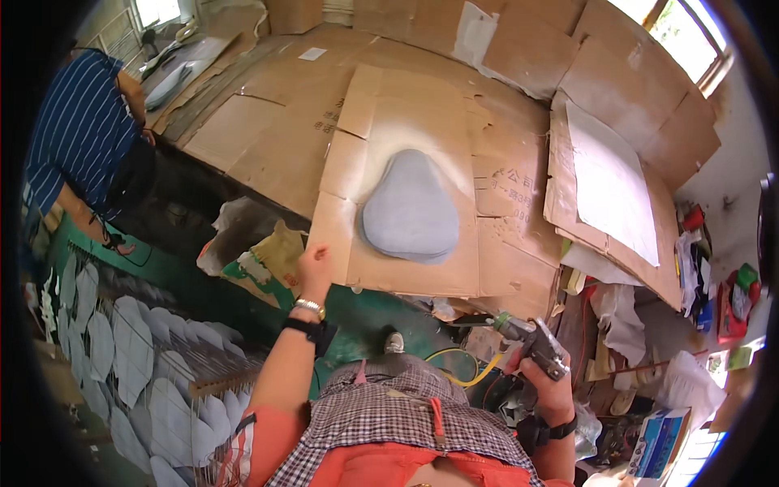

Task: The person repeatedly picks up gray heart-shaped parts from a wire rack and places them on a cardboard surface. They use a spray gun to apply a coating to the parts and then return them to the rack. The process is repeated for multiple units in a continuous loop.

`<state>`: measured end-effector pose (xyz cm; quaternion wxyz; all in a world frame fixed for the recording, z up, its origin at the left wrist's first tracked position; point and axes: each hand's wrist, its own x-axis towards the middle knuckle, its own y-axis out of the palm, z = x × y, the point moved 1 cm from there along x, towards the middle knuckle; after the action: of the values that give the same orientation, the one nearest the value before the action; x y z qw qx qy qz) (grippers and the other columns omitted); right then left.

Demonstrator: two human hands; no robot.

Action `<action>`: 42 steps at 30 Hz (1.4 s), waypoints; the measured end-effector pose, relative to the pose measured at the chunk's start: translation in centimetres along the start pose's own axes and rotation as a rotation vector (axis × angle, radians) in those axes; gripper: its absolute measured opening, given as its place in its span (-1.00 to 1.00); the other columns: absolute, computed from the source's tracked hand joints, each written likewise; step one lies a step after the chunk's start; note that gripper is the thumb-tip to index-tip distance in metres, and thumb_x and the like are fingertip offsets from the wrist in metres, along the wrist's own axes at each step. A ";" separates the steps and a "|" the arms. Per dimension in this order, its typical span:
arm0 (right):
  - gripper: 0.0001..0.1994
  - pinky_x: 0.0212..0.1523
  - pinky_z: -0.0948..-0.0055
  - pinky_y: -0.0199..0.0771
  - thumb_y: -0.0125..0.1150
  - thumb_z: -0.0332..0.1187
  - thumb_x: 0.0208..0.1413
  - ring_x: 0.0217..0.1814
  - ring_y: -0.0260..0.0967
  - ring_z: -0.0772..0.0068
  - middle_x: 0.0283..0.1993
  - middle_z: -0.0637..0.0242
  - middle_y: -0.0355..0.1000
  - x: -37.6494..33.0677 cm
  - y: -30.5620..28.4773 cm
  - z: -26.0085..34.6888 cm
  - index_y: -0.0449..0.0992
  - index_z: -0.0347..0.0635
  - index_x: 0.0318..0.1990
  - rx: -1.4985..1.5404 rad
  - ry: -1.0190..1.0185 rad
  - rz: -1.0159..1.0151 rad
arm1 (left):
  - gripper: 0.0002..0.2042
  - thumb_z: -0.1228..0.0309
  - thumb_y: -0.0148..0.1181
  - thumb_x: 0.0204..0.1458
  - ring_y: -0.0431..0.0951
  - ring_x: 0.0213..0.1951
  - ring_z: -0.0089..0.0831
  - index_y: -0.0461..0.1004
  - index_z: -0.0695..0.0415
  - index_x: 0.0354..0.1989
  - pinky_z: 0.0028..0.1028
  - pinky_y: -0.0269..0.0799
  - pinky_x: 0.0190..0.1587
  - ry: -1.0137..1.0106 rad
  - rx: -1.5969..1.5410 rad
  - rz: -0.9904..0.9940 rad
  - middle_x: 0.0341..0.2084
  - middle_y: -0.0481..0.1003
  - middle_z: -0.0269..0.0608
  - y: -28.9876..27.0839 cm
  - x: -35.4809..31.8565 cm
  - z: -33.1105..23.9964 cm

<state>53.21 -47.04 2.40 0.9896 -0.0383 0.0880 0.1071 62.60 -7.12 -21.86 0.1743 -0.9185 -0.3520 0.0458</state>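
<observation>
This is a workshop, seemingly for spray finishing. Cardboard panels (527,53) line the far edge of a cardboard-covered surface (284,154); near its front edge a pale haze (395,132) fringes a grey rounded form (410,211). Off the front right corner is a spray gun (545,353) with a yellow hose (479,380); leftward, before the front edge, stand grey leaf-shaped pieces (130,357) (a good many, crowded together).

Left hand (314,266) loosely fisted, right hand (548,385) gripping, forearms (278,372) apart
</observation>
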 end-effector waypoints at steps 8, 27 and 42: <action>-0.52 -0.30 0.53 0.41 0.28 -0.37 -0.05 -0.37 0.41 0.50 -0.37 0.27 0.45 0.1 -3.9 0.3 0.33 -0.37 0.03 -0.059 0.042 -0.237 | -0.77 0.45 0.11 -0.13 0.56 -0.32 -0.24 0.54 0.14 -0.24 -0.32 0.45 -0.20 -0.140 0.269 0.146 -0.42 0.56 -0.13 10.7 2.9 2.8; -0.67 -0.13 0.43 0.46 0.23 -0.42 -0.02 -0.26 0.44 0.43 -0.33 0.26 0.45 6.5 -4.1 -1.0 0.36 -0.37 -0.11 -0.023 0.041 -0.207 | -0.95 0.54 0.10 -0.07 0.48 -0.47 -0.44 0.43 0.20 -0.41 -0.48 0.49 -0.35 -0.455 -0.985 0.373 -0.48 0.46 -0.29 14.6 6.4 -13.8; -0.77 -0.14 0.46 0.43 0.20 -0.56 -0.05 -0.27 0.43 0.46 -0.31 0.30 0.44 11.3 1.4 -1.7 0.42 -0.35 -0.18 -0.013 0.096 0.224 | -0.87 0.49 -0.05 0.06 0.49 -0.20 -0.39 0.41 0.21 -0.26 -0.31 0.39 -0.08 -0.200 -1.392 0.097 -0.30 0.50 -0.24 -10.9 -1.2 -19.6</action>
<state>63.47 -43.54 -1.36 0.9658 -0.0398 0.1384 0.2158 58.86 -6.04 0.30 -0.4892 -0.8227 -0.2725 -0.0983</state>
